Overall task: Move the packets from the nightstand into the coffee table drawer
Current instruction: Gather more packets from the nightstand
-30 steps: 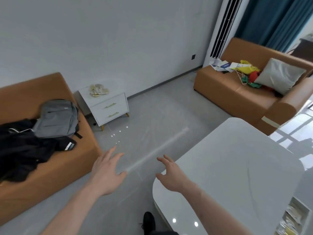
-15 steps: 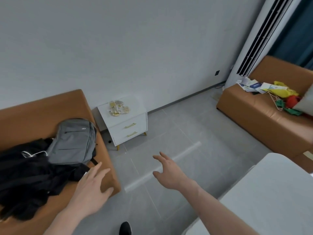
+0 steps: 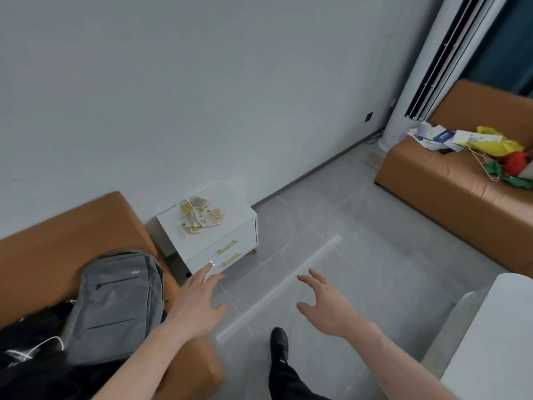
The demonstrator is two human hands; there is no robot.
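Packets point(image 3: 200, 215) heaped on far nightstand point(image 3: 236, 216): likely light, limp, slippery; gather from edges. Left hand point(image 3: 199, 306), right hand point(image 3: 328, 306) spread, empty.

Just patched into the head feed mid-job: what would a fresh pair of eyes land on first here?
The pile of packets on the white nightstand against the wall, beside the tan sofa with the grey backpack. In front, the left hand and right hand reach forward, fingers spread, holding nothing. Far right, a second sofa carries bright clutter.
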